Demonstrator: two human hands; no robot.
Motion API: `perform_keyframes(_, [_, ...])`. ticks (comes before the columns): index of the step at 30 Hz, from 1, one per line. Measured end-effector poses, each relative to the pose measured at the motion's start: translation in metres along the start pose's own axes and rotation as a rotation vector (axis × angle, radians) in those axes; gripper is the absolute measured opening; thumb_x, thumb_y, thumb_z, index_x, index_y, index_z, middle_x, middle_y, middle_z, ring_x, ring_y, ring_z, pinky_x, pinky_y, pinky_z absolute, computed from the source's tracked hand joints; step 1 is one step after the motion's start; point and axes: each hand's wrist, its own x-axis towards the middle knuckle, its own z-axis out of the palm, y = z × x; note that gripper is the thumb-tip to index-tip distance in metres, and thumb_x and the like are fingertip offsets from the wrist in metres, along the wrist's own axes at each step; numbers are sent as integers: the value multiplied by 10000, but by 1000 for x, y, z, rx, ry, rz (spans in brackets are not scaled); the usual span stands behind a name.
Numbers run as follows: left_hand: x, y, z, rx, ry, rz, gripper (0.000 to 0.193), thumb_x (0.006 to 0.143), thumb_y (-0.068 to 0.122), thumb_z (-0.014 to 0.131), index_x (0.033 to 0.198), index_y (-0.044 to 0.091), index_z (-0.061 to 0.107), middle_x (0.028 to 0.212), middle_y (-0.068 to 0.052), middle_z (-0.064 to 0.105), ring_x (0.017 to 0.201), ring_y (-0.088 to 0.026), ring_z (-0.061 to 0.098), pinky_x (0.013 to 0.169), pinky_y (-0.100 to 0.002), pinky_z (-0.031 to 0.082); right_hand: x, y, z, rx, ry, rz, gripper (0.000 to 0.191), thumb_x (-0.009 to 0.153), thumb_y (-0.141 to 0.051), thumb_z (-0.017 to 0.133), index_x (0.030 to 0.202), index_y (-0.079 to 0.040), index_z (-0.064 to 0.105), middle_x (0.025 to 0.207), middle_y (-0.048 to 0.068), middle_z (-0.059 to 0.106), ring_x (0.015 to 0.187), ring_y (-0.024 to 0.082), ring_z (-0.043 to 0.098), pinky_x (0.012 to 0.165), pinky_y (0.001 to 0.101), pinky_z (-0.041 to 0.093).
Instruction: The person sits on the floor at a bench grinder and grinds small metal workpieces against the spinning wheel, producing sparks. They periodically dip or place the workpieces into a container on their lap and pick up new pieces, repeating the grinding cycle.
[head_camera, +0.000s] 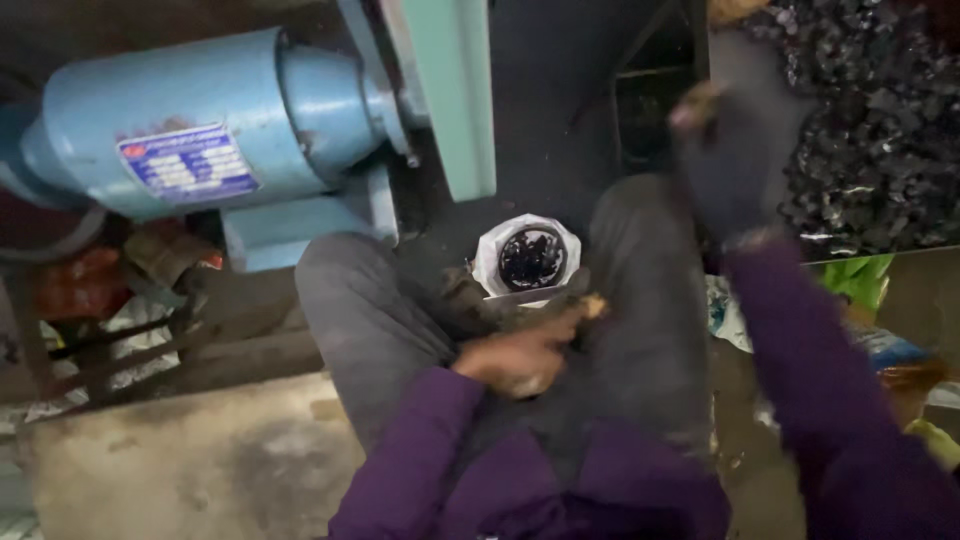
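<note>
The person sits low with knees up, purple sleeves reaching forward. The left hand (515, 355) rests in the lap, fingers curled around something small and dark; I cannot tell what it is. Just beyond it, between the knees, stands a white cup (528, 258) lined with a bag and part full of small black pieces. The right hand (715, 165) is raised to the far right, gloved or grimy and blurred, beside a heap (870, 130) of the same black bits; whether its fingers are spread or pinched is beyond telling. To the left sits a blue motor (200, 120) on its frame. To work cleanly here, I would judge, keep the cup steady between the knees and bring each handful straight over its mouth.
</note>
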Motion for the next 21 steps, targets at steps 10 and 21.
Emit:
perform_keyframes(10, [33, 11, -9, -38, -61, -92, 609, 884, -84, 532, 1489, -18, 504, 1423, -177, 621, 1357, -289, 565, 1155, -351, 427, 47, 149, 22, -796, 219, -142, 270, 991, -216, 612, 1193, -61, 703, 1170, 156, 676, 1122, 357, 621, 1007, 502, 450])
perform_keyframes(21, [35, -31, -30, 34, 208, 8, 764, 760, -156, 437, 1501, 29, 446, 1401, -123, 601, 1329, -247, 558, 1133, -325, 412, -41, 68, -40, -671, -162, 23, 363, 909, -329, 696, 1119, -35, 660, 1060, 220, 642, 989, 398, 626, 850, 523, 486])
